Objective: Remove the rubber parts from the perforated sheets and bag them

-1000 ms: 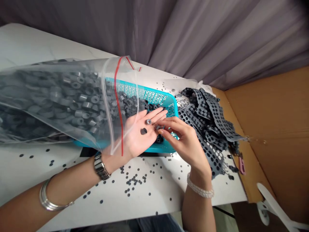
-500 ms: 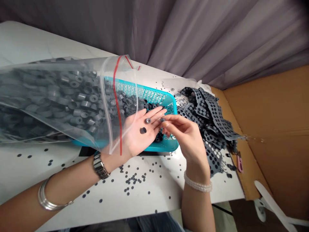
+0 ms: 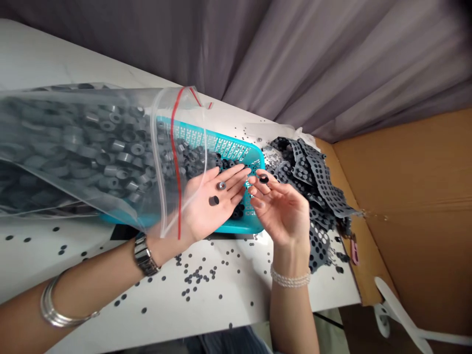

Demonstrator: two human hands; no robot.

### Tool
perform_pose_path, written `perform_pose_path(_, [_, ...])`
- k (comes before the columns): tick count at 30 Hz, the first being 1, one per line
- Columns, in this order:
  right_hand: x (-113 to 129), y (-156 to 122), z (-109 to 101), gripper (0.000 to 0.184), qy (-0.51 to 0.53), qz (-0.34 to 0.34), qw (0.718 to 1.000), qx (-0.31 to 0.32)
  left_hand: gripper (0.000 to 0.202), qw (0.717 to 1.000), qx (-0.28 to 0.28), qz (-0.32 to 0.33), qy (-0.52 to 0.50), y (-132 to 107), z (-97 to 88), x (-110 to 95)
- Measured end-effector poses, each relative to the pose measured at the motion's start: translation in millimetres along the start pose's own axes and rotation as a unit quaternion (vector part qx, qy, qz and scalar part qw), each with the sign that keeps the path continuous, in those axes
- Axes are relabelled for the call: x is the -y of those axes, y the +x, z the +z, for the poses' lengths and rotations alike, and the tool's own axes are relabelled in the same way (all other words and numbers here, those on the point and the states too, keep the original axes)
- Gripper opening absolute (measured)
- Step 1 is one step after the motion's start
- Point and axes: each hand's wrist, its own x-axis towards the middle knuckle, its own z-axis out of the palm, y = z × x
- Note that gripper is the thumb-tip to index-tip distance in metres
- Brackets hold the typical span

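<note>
My left hand [image 3: 212, 206] lies palm up with its fingers stretched out, above a turquoise plastic basket [image 3: 254, 226]. On it rest a small grey ring [image 3: 221, 186], near the finger bases, and a short dark cylinder [image 3: 214, 200] on the palm. Just right of its fingertips, my right hand [image 3: 282, 209] is turned palm toward me, with a small black ring [image 3: 264, 179] between thumb and forefinger. A clear zip bag [image 3: 121, 142] full of grey tube pieces covers the basket's left part, its red-striped mouth over my left wrist. Dark pieces lie inside the basket.
Perforated dark foam sheets [image 3: 317, 172] are heaped on the right of the white table [image 3: 147, 334]. Several small black discs [image 3: 199, 278] lie scattered in front of the basket. A pink cutter [image 3: 354, 250] lies by the cardboard [image 3: 405, 196]. A grey curtain [image 3: 258, 59] hangs behind.
My right hand has rolled over from a knuckles-up pinch to palm toward me, bringing the black ring into view. The left palm keeps its two pieces. The whole view has shifted slightly.
</note>
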Motion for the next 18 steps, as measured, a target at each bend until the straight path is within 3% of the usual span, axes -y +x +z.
perform_pose_path(5, [-5.1,-1.8,8.9,0.028,-0.025,-0.03,0.999,0.019,0.051,1.0,0.004,-0.017,-0.012,0.8,-1.6,-1.1])
perform_pose_path(10, [-7.9,-0.6,18.6,0.026,0.009,0.01,1.0,0.025,0.05,1.0,0.013,-0.007,-0.012,0.7,-1.6,-0.8])
perform_pose_path(14, [-14.5,4.1,21.0,0.021,0.067,0.042,0.997,-0.001,0.049,1.0,-0.015,-0.013,-0.007,0.4,1.0,0.7])
perform_pose_path(18, [-20.2,5.8,21.0,0.018,0.071,-0.019,0.996,-0.041,0.05,0.998,-0.056,-0.026,0.002,2.4,0.3,-1.1])
